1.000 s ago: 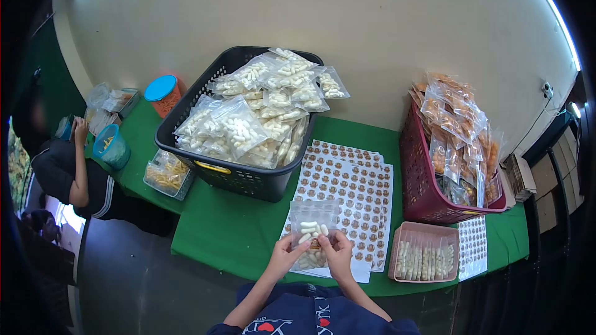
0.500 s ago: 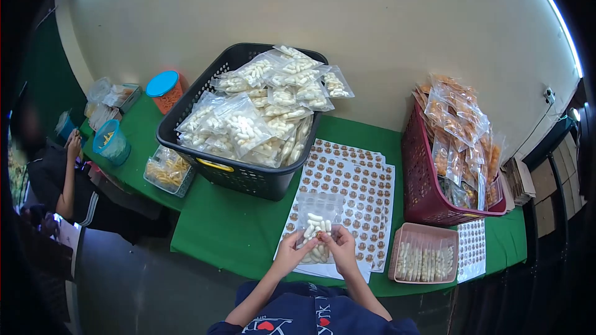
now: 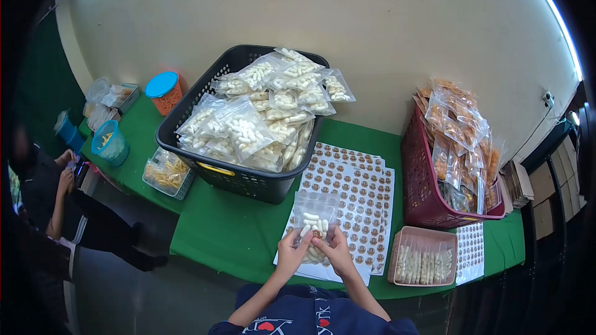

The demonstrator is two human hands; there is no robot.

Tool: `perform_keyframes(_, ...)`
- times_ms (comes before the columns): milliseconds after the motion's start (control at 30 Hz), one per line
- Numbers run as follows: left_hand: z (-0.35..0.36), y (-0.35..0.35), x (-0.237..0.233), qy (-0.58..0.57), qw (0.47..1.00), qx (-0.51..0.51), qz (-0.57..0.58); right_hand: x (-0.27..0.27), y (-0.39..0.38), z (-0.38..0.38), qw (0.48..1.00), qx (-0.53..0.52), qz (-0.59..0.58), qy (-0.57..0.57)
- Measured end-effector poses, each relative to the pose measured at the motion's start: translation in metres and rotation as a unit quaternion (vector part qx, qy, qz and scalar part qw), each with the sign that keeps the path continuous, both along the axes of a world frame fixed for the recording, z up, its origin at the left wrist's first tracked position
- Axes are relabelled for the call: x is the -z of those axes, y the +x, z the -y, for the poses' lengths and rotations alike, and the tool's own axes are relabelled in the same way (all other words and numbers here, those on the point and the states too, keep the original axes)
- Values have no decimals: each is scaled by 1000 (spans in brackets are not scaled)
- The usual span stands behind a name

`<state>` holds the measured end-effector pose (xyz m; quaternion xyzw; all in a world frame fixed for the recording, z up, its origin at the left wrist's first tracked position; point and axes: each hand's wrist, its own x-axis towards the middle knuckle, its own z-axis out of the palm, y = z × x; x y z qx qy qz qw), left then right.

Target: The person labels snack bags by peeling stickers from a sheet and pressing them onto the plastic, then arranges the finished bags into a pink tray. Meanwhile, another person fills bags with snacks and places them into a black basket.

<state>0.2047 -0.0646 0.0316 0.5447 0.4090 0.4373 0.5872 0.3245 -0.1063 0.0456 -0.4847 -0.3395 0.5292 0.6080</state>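
A clear zip bag of white pieces (image 3: 315,218) is held upright between my two hands over the sticker sheets. My left hand (image 3: 292,253) grips its left edge, fingers closed on it. On the right edge my right hand (image 3: 335,250) is closed too. Both thumbs meet at a small round brown sticker (image 3: 318,234) on the front of the bag. Beneath and behind lie overlapping white sheets (image 3: 357,201) with rows of the same round stickers.
Behind stands a black basket (image 3: 248,183) heaped with similar bags. A maroon basket (image 3: 428,192) of orange snack bags and a pink tray (image 3: 424,259) of small bags are at the right. Blue-lidded tub (image 3: 162,85) and a person (image 3: 56,198) are at the left.
My thumbs have drawn closer together on the sticker, and my hands with the bag have shifted slightly. The person at the left has moved, with hands now lower.
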Motion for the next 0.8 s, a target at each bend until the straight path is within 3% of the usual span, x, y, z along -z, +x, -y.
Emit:
perform_keyframes(467,-9,-10,6,-46,998,42,22,3,0,-4,999,11,12,-34)
perform_keyframes(667,-6,-5,22,55,998,23,22,-6,-7,-7,996,83,23,-37)
perform_keyframes(800,-10,-17,10,-11,995,86,48,7,-3,-8,996,83,7,-20)
